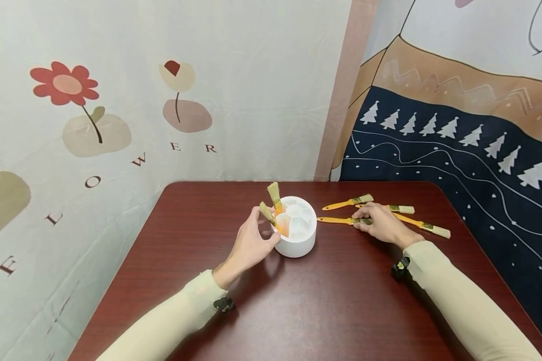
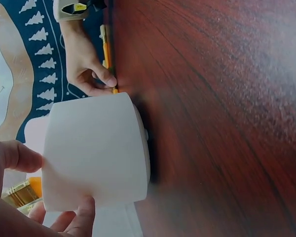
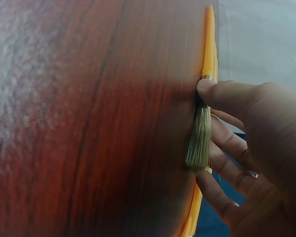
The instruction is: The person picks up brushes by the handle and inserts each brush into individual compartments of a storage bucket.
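L hand (image 1: 248,243) part-open, thumb + fingers curved round white organizer (image 1: 296,249) on table (image 1: 320,311), 2 brushes (image 1: 274,193) tilted in it; R hand (image 1: 381,223) pinches yellow-handled brush (image 1: 334,220) nr ferrule, just R of organizer, w/ 3 loose brushes (image 1: 408,220) nearby.

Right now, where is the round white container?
In the head view, the white container stands on the table, with the left hand at its left side and yellow-handled brushes lying to its right.
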Demonstrator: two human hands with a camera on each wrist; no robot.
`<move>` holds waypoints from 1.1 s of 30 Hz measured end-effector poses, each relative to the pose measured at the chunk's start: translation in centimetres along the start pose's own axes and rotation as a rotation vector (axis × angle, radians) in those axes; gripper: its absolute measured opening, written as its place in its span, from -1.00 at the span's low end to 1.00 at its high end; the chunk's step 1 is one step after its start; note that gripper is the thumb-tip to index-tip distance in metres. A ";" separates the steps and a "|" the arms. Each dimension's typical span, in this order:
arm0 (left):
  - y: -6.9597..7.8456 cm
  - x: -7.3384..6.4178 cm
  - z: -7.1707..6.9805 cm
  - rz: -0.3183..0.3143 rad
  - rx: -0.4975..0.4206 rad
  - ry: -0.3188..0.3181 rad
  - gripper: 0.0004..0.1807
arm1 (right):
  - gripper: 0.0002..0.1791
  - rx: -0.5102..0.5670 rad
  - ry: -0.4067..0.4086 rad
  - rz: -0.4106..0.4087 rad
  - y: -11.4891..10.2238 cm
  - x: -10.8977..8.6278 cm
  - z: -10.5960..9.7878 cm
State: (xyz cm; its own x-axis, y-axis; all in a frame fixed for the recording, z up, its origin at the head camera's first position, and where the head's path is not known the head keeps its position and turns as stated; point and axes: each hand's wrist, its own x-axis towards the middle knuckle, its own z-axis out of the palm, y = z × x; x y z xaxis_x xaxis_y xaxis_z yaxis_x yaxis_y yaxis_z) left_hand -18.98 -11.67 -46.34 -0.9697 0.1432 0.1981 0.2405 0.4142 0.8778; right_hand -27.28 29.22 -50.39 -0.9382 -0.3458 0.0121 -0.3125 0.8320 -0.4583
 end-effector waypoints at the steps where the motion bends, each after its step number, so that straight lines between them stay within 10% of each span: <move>1: 0.0 0.0 -0.1 -0.002 -0.001 -0.004 -0.38 | -0.71 -0.002 0.002 -0.004 0.0 0.0 0.0; 33: -1.1 1.3 -0.7 0.035 0.036 -0.061 -0.34 | -0.73 0.080 0.075 -0.002 -1.1 -0.7 -0.4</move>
State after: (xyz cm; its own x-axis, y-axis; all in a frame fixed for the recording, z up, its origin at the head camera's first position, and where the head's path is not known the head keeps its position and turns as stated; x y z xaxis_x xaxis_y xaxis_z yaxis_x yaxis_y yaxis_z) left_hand -20.50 -12.61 -46.77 -0.9564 0.2126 0.2002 0.2766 0.4397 0.8545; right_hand -26.36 28.73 -49.53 -0.9469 -0.3116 0.0786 -0.3048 0.7931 -0.5274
